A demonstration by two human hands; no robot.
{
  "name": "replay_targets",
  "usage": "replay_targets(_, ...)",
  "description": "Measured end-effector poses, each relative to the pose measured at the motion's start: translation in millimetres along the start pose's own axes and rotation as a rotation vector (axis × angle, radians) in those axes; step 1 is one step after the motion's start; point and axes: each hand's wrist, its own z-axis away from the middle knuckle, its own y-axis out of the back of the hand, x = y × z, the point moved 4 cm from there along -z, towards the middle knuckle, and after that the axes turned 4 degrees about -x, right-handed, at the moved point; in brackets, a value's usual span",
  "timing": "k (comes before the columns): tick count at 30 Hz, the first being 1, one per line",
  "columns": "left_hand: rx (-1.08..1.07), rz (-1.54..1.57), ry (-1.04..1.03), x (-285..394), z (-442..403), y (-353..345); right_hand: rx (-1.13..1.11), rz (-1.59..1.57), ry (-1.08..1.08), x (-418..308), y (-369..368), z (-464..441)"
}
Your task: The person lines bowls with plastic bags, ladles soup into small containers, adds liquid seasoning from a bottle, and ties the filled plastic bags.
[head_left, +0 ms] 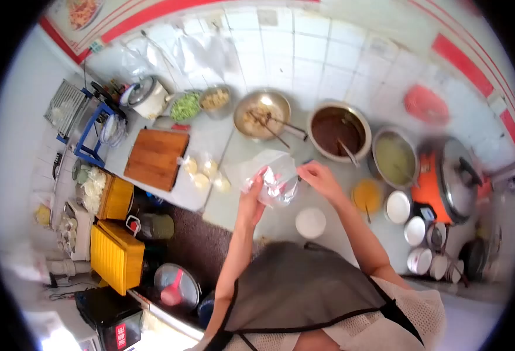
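A clear plastic bag (278, 164) is held up over the counter in front of me, glossy with light, with some pinkish red showing on it. My left hand (255, 196) grips its left side, fingers closed on the film. On the other side, my right hand (319, 178) pinches near the bag's right edge, its fingertips partly hidden. Just below the bag sits a round white bowl or lid (311, 223). Small tied bags with pale yellowish contents (202, 172) rest left of my left hand.
Along the wall stand a metal bowl with tongs (262, 114), a pot of dark sauce (339, 131), a pot of pale green liquid (395, 157) and an orange cooker (445, 181). White bowls (414, 230) stack at right. A wooden cutting board (157, 158) lies left; yellow crates (117, 257) stand below.
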Motion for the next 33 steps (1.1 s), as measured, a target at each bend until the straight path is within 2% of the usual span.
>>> replay_targets(2,-0.037,-0.107,0.101,-21,23,-6,-0.359,-0.617,-0.153,22,-17,23)
replay_targets(4,-0.082,-0.208,0.177,-43,39,2,-0.277,-0.681,-0.144,37,-13,43)
replay_targets(5,0.074,-0.22,0.198,-60,41,27,-0.193,-0.737,-0.117,42,-8,50)
replay_targets(6,0.228,-0.234,0.219,-72,48,45,-0.185,-0.663,-0.204,51,-3,60)
replay_targets(7,0.226,-0.237,0.223,-80,54,48,-0.181,-0.665,-0.205,58,-3,69)
replay_targets(9,0.842,-1.048,-0.341,-62,81,54,-0.026,-0.315,-0.002,70,4,90)
replay_targets(10,0.732,-1.119,-0.372,-61,83,32,-0.02,-0.315,-0.01,69,2,100)
replay_targets(11,0.728,-1.12,-0.362,-63,82,12,-0.01,-0.28,-0.033,67,-6,109)
replay_targets(13,0.015,-1.036,0.114,-100,70,-30,-0.018,-0.246,-0.072,67,-17,134)
replay_targets(14,0.019,-1.035,0.118,-114,72,-26,-0.029,-0.227,-0.078,68,-20,141)
replay_targets(15,0.061,-0.755,0.246,-137,73,-11,-0.038,-0.208,-0.082,70,-21,145)
replay_targets(16,0.097,-0.474,0.366,-154,75,-2,-0.101,-0.347,-0.073,89,-27,149)
replay_targets(17,0.094,-0.474,0.373,-164,79,8,-0.097,-0.348,-0.079,110,-27,154)
replay_targets(19,0.104,0.129,0.334,-165,96,7,-0.026,-0.535,-0.329,138,-20,169)
replay_targets(20,0.245,0.192,0.35,-165,101,12,-0.028,-0.535,-0.335,146,-18,172)
replay_targets(22,0.246,0.197,0.383,-164,105,18,0.351,-0.978,-0.455,163,-3,174)
replay_targets(23,0.245,0.199,0.418,-166,108,21,0.351,-0.976,-0.459,173,0,174)
replay_targets(24,0.243,0.2,0.419,-176,104,31,0.39,-1.173,-0.481,192,0,173)
replay_targets(25,0.236,-0.442,0.343,-187,95,56,0.431,-1.369,-0.501,210,-3,172)
replay_targets(26,0.213,-1.076,0.242,-198,90,73,0.435,-1.363,-0.508,230,-12,174)
replay_targets(27,0.216,-1.071,0.247,-208,85,86,0.369,-1.179,-0.588,252,-24,176)
replay_targets(28,0.315,-1.199,0.178,-207,72,98,0.303,-0.996,-0.651,262,-31,173)
replay_targets(29,0.415,-1.323,0.107,-208,59,110,0.302,-0.994,-0.646,258,-36,171)
replay_targets(31,0.353,-1.329,0.102,-241,37,143,0.34,-0.146,-0.436,239,-36,169)
replay_targets(33,0.29,-1.338,0.095,-247,28,146,0.296,-0.052,-0.423,236,-38,161)
